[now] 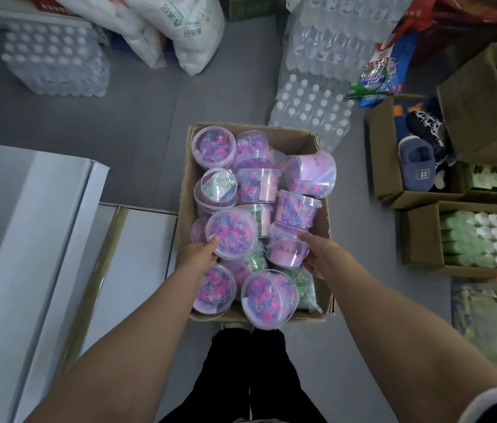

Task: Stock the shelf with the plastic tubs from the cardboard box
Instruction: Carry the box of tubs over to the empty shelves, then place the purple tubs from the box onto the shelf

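Grey floor (137,111), cardboard box (320,141), both hands on tubs

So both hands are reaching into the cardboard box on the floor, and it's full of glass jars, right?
Not quite: the head view shows plastic tubs, not glass jars. The rest holds: the left hand and right hand both reach into the cardboard box on the floor.

The grey floor (137,111) carries the cardboard box (322,221) (open-topped), wrapped bottle packs (55,61) and white sacks (192,32).
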Demonstrator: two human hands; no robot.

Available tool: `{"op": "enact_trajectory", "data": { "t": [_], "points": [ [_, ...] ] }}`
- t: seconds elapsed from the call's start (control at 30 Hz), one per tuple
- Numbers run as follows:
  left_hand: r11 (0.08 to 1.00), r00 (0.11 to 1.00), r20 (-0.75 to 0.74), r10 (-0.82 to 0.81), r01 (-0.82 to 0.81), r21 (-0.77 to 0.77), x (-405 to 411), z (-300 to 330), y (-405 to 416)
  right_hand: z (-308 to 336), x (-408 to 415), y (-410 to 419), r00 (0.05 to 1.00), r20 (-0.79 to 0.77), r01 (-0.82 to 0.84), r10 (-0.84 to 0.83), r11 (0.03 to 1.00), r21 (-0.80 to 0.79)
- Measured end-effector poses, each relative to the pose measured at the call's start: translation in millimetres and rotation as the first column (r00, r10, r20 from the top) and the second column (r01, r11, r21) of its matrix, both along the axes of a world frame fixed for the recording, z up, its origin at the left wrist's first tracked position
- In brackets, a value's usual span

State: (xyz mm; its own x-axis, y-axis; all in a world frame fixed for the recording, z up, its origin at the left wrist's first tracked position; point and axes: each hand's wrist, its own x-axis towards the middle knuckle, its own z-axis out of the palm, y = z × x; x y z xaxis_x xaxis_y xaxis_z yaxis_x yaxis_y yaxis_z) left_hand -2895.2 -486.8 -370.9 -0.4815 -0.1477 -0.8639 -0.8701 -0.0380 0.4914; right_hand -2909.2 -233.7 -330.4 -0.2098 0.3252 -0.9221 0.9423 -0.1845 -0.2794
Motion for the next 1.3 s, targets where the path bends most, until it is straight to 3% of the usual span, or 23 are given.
{"op": "enact_trajectory", "data": {
  "t": [0.37, 0.67, 0.8, 0.93, 1.1, 1.3],
  "points": [
    [0.981, 0.998, -0.004, 0.056, -0.055, 0.189, 0, 17, 8, 15, 9, -12, 0.988, 0.003, 0.151, -0.151, 0.983, -0.109],
    [0.951, 0.977, -0.05, 0.206, -0.188, 0.243, 5, 58, 1, 37, 21, -6, 1.0, -0.021, 0.002, -0.005, 0.986, -0.169],
    [0.925, 0.955, -0.079, 0.285, -0.253, 0.284, 19, 84, -4, 20, 21, 10, 0.993, -0.111, -0.052, 0.032, 0.982, -0.183],
    [0.891, 0.901, -0.141, 0.41, -0.363, 0.274, 41, 121, -12, 98, 27, -19, 0.966, -0.257, -0.085, 0.038, 0.982, -0.172],
    [0.841, 0.808, -0.264, 0.526, -0.448, 0.305, 85, 177, -10, 162, 47, -32, 0.873, -0.474, -0.242, 0.11, 0.944, -0.226],
    [0.754, 0.623, -0.425, 0.656, -0.552, 0.355, 155, 252, -10, 234, 80, -55, 0.748, -0.616, -0.478, 0.246, 0.844, -0.244]
  ]
}}
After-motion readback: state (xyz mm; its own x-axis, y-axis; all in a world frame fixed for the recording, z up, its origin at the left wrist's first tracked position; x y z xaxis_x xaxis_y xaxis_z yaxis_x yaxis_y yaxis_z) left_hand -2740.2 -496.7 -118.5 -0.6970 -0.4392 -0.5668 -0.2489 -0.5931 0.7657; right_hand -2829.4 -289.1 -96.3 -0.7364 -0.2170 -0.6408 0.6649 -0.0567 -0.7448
